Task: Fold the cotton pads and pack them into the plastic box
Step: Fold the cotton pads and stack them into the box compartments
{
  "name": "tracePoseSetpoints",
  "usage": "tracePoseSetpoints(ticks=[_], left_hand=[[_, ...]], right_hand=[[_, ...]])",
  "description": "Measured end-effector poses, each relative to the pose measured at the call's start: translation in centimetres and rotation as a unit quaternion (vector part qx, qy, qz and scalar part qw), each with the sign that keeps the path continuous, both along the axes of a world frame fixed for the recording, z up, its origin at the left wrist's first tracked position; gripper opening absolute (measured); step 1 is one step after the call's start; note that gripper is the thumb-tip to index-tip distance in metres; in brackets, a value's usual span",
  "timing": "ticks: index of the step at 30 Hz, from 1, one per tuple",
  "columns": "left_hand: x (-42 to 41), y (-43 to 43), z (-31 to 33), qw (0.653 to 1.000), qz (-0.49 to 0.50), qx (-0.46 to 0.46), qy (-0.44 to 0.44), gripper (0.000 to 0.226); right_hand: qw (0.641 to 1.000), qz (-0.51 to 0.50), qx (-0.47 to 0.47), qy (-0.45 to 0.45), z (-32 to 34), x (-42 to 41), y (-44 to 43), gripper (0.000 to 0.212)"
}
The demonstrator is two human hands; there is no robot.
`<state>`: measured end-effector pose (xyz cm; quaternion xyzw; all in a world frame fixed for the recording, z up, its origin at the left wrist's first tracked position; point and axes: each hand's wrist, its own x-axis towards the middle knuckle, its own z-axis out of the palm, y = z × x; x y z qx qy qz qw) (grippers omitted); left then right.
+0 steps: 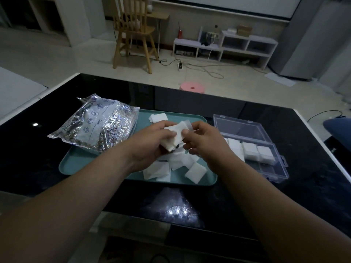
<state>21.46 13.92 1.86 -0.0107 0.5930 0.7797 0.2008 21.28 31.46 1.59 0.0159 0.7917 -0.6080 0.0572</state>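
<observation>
Above the teal tray (79,164), my left hand (150,143) and my right hand (203,141) together hold a white cotton pad (175,138); both pinch it with thumb and fingers. Several loose white pads (195,172) lie on the tray below my hands, and a few more pads (157,117) sit at its far edge. To the right stands the clear plastic box (273,168), lid open (241,124), with folded pads (250,149) lined up inside it.
A crinkled silver foil bag (98,126) lies on the tray's left side. Everything rests on a glossy black table (28,158). Beyond its far edge are a pink stool (191,88), a wooden chair (133,33) and low white shelves (228,46).
</observation>
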Motion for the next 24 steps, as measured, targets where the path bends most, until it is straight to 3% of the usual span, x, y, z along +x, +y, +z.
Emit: tracePoseSetpoints(ticks=[2,5,10,16,19,24], left_hand=[[-0.1,-0.1,0.2,0.993,-0.017,0.094,-0.065,0.031],[-0.3,-0.7,0.1,0.981,-0.046,0.145,-0.124,0.048],[-0.3,-1.0,0.1,0.978,-0.028,0.143,-0.151,0.051],[-0.5,-1.1,0.1,0.971,0.025,0.172,-0.165,0.046],[-0.4,-0.7,0.2,0.970,0.020,0.179,-0.163,0.048],[0.3,0.1,0.0,0.974,-0.093,0.146,-0.142,0.050]], right_hand=[[1.000,-0.001,-0.002,0.011,-0.1,0.0,0.3,0.009],[0.999,0.018,-0.007,0.028,-0.1,0.2,0.6,0.008],[0.997,0.069,-0.014,0.034,0.6,-0.2,1.4,0.007],[0.997,0.056,-0.052,0.032,1.7,-1.2,3.6,0.007],[0.996,0.082,-0.023,0.041,2.1,-1.1,3.9,0.007],[0.983,0.139,0.094,0.071,2.2,0.1,2.2,0.014]])
